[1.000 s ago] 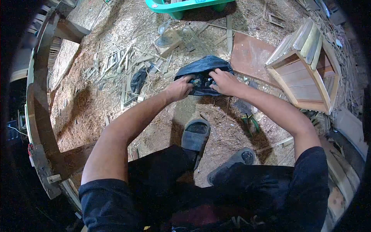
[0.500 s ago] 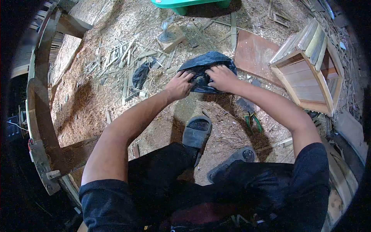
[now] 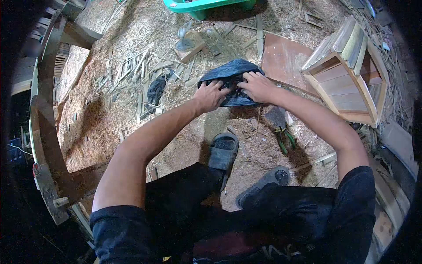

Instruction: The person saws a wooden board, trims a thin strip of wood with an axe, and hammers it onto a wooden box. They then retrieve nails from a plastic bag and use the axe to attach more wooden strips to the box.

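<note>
A black plastic bag (image 3: 233, 69) lies in front of me, its mouth spread and its inside showing dark, shiny bits too small to name. My left hand (image 3: 211, 95) is on the bag's left edge, fingers bent over the plastic. On the right side, my right hand (image 3: 257, 88) grips the bag's rim, with its fingertips turned inward. Between the two hands the opening is visible. Green-handled pliers (image 3: 285, 140) lie on the ground below and right of the bag.
A small wooden house-shaped box (image 3: 347, 79) stands at right beside a reddish board (image 3: 288, 61). A green plastic tub (image 3: 206, 6) is at the top. Left are a wooden frame (image 3: 46, 119), wood strips and another dark bag (image 3: 156, 90). Shavings cover the ground.
The bag's mouth shows wider, with more of its inside visible between my hands. Both hands have shifted slightly, and the surroundings sit a little further left and up in view.
</note>
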`<state>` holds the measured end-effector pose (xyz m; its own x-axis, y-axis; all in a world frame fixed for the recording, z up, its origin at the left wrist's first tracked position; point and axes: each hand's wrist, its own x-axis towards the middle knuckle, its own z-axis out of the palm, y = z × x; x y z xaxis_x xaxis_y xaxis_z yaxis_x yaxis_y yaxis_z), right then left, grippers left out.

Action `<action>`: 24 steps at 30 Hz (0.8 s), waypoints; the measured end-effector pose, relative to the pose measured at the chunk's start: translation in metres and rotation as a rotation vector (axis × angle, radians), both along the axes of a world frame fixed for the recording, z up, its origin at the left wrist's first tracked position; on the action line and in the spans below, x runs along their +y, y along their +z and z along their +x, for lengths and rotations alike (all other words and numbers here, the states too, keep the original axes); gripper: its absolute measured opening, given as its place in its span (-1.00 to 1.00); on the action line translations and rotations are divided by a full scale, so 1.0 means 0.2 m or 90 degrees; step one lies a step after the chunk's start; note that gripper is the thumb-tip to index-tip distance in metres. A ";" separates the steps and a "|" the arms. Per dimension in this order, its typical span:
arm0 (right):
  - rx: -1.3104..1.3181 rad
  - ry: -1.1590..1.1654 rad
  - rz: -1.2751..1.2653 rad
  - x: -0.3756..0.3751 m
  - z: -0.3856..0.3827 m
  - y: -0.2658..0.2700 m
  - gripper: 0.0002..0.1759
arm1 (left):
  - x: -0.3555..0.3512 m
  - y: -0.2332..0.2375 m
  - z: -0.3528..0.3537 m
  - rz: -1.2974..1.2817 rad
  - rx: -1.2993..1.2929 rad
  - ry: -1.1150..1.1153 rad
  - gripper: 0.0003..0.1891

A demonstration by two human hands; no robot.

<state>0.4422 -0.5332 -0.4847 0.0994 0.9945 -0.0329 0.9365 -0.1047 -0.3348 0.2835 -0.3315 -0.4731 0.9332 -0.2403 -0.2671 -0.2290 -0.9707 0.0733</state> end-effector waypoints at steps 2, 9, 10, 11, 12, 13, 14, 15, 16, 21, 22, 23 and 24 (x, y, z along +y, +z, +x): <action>0.034 0.004 0.015 0.00 0.01 0.00 -0.67 | 0.00 0.01 0.00 -0.005 0.051 0.024 -0.47; 0.091 -0.079 0.108 -0.06 -0.01 -0.09 -0.80 | 0.00 0.02 -0.01 -0.017 0.091 0.034 -0.48; 0.092 -0.109 0.108 -0.05 -0.04 -0.08 -0.80 | 0.00 0.01 -0.01 -0.023 0.070 0.035 -0.51; 0.093 -0.139 0.107 -0.03 -0.07 -0.07 -0.80 | -0.01 0.00 -0.02 -0.028 0.050 0.035 -0.55; 0.095 -0.169 0.105 -0.01 -0.10 -0.08 -0.79 | -0.01 -0.01 -0.02 -0.034 0.030 0.036 -0.58; 0.097 -0.199 0.104 0.01 -0.12 -0.09 -0.78 | -0.01 -0.01 -0.02 -0.034 0.037 0.037 -0.58; 0.086 -0.212 0.109 0.02 -0.13 -0.09 -0.78 | -0.01 -0.01 -0.02 -0.035 0.043 0.038 -0.58; 0.075 -0.225 0.115 0.04 -0.14 -0.10 -0.78 | -0.01 -0.01 -0.01 -0.035 0.050 0.039 -0.58; 0.064 -0.237 0.122 0.05 -0.14 -0.11 -0.76 | -0.01 -0.01 -0.01 -0.029 0.065 0.041 -0.58; 0.040 -0.194 0.110 0.05 -0.13 -0.12 -0.76 | -0.01 -0.02 -0.02 -0.021 0.011 0.026 -0.59; 0.040 -0.191 0.107 0.05 -0.13 -0.12 -0.76 | -0.01 -0.01 -0.01 -0.019 0.025 0.031 -0.59; 0.040 -0.191 0.109 0.05 -0.12 -0.12 -0.76 | -0.01 -0.01 -0.01 -0.017 0.041 0.035 -0.60; 0.042 -0.190 0.109 0.04 -0.13 -0.12 -0.76 | -0.01 0.00 -0.01 -0.017 0.057 0.041 -0.60</action>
<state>0.4171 -0.5253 -0.5086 0.3906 0.9132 0.1165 0.8486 -0.3082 -0.4299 0.2818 -0.3344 -0.4730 0.9194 -0.1892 -0.3449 -0.1581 -0.9805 0.1164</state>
